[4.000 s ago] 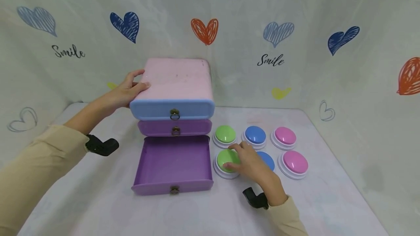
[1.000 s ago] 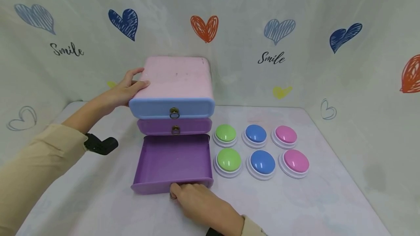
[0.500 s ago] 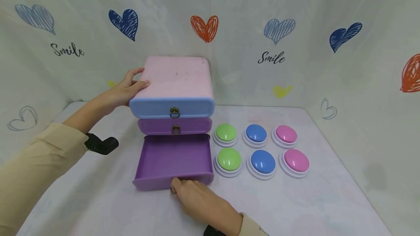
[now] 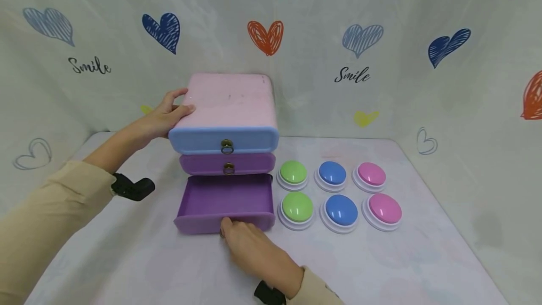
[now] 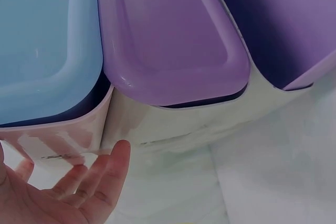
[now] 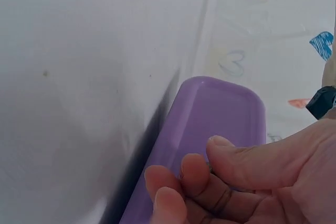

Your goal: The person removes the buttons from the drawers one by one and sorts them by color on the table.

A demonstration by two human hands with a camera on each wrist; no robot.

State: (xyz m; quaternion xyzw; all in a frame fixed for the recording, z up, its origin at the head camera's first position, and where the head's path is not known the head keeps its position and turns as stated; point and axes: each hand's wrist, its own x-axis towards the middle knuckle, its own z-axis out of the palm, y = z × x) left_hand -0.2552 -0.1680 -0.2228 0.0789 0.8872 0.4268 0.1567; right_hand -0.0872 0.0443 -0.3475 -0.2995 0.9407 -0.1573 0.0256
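A small drawer cabinet (image 4: 230, 100) with a pink top stands near the back wall. My left hand (image 4: 165, 116) rests against its upper left corner; in the left wrist view its fingers (image 5: 107, 184) lie fairly straight along the side. The blue top drawer (image 4: 192, 140) and the purple middle drawer (image 4: 199, 164) sit in the cabinet. The purple bottom drawer (image 4: 196, 224) is pulled partly out, and its inside is bare. My right hand (image 4: 256, 251) pinches the ring handle at the middle of that drawer's front, mostly hidden by thumb and fingers (image 6: 195, 174).
To the cabinet's right, on the white tabletop (image 4: 381, 267), dome push buttons stand in two rows: green (image 4: 298, 207) nearest, then blue (image 4: 341, 210), then pink (image 4: 385, 208). The front green one is close beside the open drawer. A heart-printed cloth (image 4: 305, 98) hangs behind.
The right hand went from the front green button to the bottom drawer's handle, then pushed the drawer part of the way in toward the cabinet. The left hand has stayed in place.
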